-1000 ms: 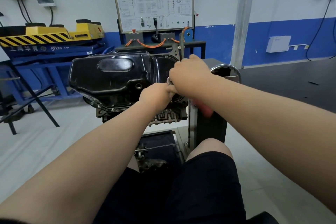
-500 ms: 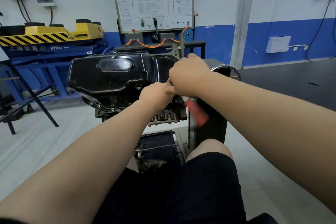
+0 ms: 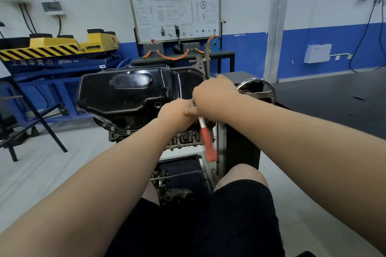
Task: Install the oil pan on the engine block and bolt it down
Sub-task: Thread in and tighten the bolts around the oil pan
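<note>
Black oil pan point(image 3: 125, 92): location? (K.)
Sits on top of the engine block point(image 3: 183, 140), which is mounted on the stand point(image 3: 242, 152). (R.)
Hands? (K.)
At the pan's near right edge, right hand point(image 3: 215, 96) curls over the head of the ratchet point(image 3: 206, 144); red handle hangs down, blurred. The left hand point(image 3: 173, 113) is fisted just beside it, touching; what it holds is hidden, cannot tell. (R.)

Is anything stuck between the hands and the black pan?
Nothing visible is in the way. The left hand and right hand meet at the right side of the oil pan, on the head of the red-handled ratchet. The pan already sits on the engine block.
</note>
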`<state>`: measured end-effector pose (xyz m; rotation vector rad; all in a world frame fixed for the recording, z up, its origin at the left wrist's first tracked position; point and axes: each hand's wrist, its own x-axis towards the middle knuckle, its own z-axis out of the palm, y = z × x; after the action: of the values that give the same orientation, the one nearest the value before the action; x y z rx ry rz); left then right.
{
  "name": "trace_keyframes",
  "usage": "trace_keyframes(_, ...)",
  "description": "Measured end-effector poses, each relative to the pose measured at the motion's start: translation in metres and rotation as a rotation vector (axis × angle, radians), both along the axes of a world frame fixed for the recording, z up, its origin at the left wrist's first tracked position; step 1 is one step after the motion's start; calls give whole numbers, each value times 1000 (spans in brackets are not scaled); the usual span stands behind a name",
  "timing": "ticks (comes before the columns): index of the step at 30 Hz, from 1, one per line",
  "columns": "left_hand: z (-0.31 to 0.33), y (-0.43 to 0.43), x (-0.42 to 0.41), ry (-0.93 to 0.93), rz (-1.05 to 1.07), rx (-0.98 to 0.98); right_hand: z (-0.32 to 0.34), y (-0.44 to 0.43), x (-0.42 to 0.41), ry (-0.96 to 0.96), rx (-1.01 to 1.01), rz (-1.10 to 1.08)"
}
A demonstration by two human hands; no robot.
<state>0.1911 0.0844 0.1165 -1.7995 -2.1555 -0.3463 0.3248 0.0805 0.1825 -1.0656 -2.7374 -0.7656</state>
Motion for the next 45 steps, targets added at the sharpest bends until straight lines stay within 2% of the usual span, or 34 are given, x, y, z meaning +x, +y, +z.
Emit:
trace_keyframes(1, 0, -1, 0, -17, -7, -8, -1, -3, -3, 18, -57, -27)
trace_keyframes(2, 0, 0, 0, -13, -34, -7, 1, -5, -4, -6, -29, -14)
trace_keyframes(5, -1, 2, 0, 93, -154, 38, 3, 2, 3, -219, 321, 212)
trace_keyframes(8, 1, 2, 2, 102, -171, 63, 9, 10, 14, -121, 304, 293)
trace_keyframes(11, 1, 2, 3, -21, -136, 88, -2, 6, 11, -41, 209, 92)
trace_keyframes(14, -1, 1, 7, -177, -162, 92, -8, 2, 5, 104, 5, -74)
trace_keyframes(16, 0, 0, 8, -274, -227, 126, -4, 3, 6, 39, 88, -4)
trace_keyframes(18, 0, 0, 6, -422, -275, 147, -1, 10, 12, -112, 268, 178)
trace_keyframes(20, 0, 0, 7, -494, -261, 149, 5, 17, 19, -138, 331, 291)
trace_keyframes(23, -2, 1, 10, -420, -218, 221, 0, 13, 14, -74, 306, 254)
trace_keyframes(25, -2, 1, 9, -292, -158, 217, -4, 4, 6, -27, 220, 139)
trace_keyframes(28, -6, 2, 5, -253, -73, 200, -7, 0, 0, 29, 89, 17)
trace_keyframes(31, -6, 3, 6, -347, -127, 218, -1, 5, 4, -28, 213, 185)
trace_keyframes(33, -3, 4, 6, -455, -191, 200, 3, 11, 9, -134, 300, 308)
trace_keyframes(35, -1, 5, 7, -500, -205, 189, 5, 16, 12, -151, 336, 358)
trace_keyframes(39, -5, 2, 10, -305, -74, 229, -2, 8, 7, -80, 319, 243)
trace_keyframes(43, -9, 2, 8, -312, 10, 144, -10, 0, 2, 87, 68, 30)
trace_keyframes(45, -10, 2, 6, -279, -32, 157, -8, 2, 1, 30, 147, 111)
